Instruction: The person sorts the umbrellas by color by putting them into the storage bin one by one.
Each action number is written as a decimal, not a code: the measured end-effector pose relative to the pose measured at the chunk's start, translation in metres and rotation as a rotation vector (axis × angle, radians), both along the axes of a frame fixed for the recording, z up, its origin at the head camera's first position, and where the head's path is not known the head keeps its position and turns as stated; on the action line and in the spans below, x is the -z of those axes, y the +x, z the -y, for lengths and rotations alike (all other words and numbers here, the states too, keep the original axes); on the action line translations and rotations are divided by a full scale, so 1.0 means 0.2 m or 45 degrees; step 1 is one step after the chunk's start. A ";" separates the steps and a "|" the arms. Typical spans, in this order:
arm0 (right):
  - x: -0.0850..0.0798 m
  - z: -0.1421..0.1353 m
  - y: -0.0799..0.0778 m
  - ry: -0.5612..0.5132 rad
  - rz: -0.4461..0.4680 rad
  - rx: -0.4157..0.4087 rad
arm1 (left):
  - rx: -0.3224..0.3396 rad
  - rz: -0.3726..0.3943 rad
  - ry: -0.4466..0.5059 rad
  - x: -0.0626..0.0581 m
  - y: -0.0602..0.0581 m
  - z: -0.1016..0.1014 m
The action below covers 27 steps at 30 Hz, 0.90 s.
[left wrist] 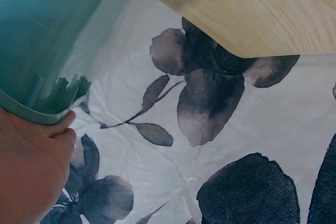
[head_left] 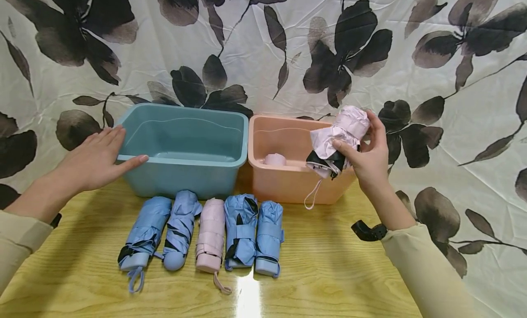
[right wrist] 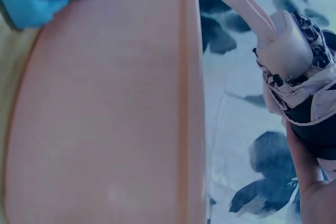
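My right hand (head_left: pixel 372 158) grips a folded pink umbrella (head_left: pixel 350 126) above the right end of the pink bin (head_left: pixel 284 185). The umbrella tilts, its handle end low and its wrist loop dangling; in the right wrist view its pale handle (right wrist: pixel 286 45) and strap show. Inside the pink bin, part of another pale pink object (head_left: pixel 275 159) is visible. My left hand (head_left: pixel 96 158) rests on the left rim of the blue bin (head_left: pixel 185 176), fingers fairly straight, thumb over the front edge. In the left wrist view the left hand (left wrist: pixel 34 161) touches that rim.
In front of the bins, a row of folded umbrellas lies on the wooden table (head_left: pixel 329 263): several blue ones, such as the leftmost blue umbrella (head_left: pixel 150 224), and a pink umbrella (head_left: pixel 211 231) in the middle. A floral cloth (head_left: pixel 263 48) hangs behind the bins.
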State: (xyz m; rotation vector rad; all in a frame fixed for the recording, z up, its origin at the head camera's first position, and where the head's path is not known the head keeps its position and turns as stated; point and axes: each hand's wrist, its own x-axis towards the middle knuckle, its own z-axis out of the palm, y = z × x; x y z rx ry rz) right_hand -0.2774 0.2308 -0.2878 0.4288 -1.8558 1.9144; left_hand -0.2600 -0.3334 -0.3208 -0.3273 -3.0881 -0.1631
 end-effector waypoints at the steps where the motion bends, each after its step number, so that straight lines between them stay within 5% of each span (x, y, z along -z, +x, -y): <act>1: -0.01 0.00 -0.03 -0.012 0.009 0.008 | -0.002 -0.004 0.001 0.00 0.00 0.00; 7: -0.06 0.01 -0.24 0.061 0.114 0.101 | 0.004 -0.025 0.017 0.01 -0.01 0.01; 14: -0.02 0.02 -0.43 0.252 0.303 0.139 | 0.002 -0.007 0.012 0.00 0.00 0.00; 27: 0.09 0.11 -0.59 0.625 0.537 0.029 | 0.005 -0.015 0.010 0.00 0.00 -0.01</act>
